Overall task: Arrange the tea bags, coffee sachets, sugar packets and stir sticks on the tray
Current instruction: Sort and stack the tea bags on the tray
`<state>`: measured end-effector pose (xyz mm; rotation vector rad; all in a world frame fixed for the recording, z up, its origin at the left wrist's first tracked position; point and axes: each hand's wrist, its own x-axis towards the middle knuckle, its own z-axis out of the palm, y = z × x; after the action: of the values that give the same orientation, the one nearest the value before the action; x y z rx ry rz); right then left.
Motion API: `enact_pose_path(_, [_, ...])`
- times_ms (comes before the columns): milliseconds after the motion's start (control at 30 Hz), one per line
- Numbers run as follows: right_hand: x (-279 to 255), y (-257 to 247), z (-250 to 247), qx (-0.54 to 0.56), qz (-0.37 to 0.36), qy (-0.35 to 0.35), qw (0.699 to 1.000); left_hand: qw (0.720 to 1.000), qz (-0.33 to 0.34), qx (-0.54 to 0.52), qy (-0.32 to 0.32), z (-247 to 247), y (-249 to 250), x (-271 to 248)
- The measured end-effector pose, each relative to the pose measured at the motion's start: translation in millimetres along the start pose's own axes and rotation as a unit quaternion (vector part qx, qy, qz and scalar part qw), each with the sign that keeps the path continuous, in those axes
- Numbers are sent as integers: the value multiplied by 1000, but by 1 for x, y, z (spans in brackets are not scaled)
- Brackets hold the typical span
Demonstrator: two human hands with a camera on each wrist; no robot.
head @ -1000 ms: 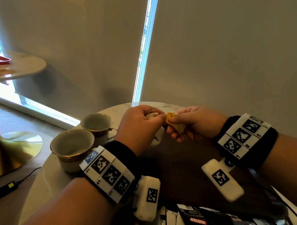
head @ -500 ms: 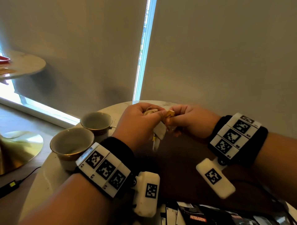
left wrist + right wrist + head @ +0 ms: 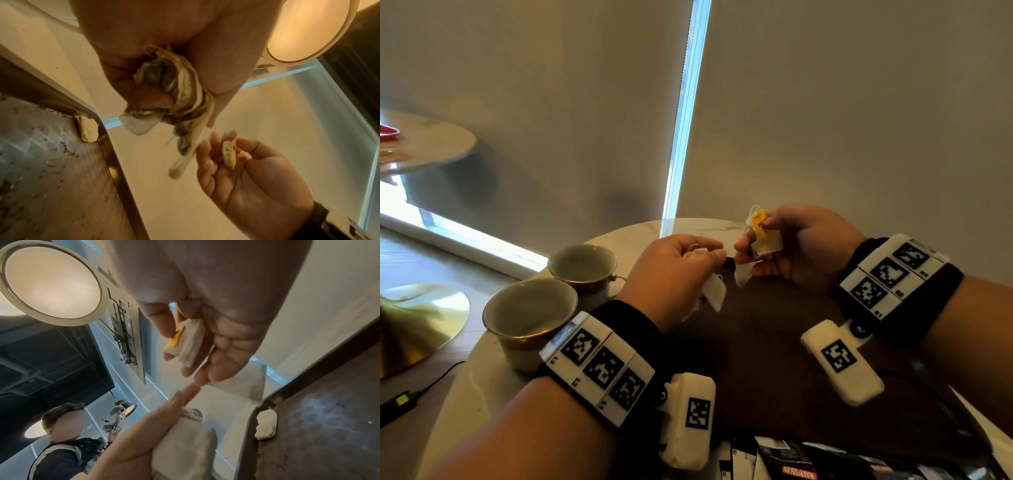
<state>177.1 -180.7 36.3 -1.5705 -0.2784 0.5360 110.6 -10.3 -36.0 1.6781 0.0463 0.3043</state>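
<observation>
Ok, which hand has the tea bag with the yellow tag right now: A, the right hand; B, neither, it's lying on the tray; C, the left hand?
A: the right hand pinches the tea bag with the yellow tag, above the tray.

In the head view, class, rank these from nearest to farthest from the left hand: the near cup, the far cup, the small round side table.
1. Far cup: just left of the left hand, beyond the wrist.
2. Near cup: lower left, beside the wristband; nearly as close.
3. Small round side table: far upper left, across the room.
</observation>
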Motion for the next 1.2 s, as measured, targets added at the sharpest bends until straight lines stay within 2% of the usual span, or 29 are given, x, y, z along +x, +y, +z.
enact_pose_path(100, [0,2,3,9,-6,-14,1000,999,8,26,-35,3,-2,-1])
enact_pose_path(233, [-3,0,7,26,-5,-37,999,998,-3,56,-39,2,-1,-1])
enact_pose_path(333, [-1,0,9,37,-12,6,999,999,-2,37,-14,1,-1,-1])
enact_pose_path(533, [5,9,0,-99,-35,84,991,996,-6,-60,64,-1,-1,0])
enact_pose_path(733, [4,8,6,-242,-91,147,955,995,-14,-54,84,-1,-6,2])
enact_pose_path(900, [-5,4,21,-320,-125,108,933,997,-1,-42,71,2,-7,1])
enact_pose_path(1200, [-6,12,21,-295,-134,67,944,996,3,-81,28,6,-1,-2])
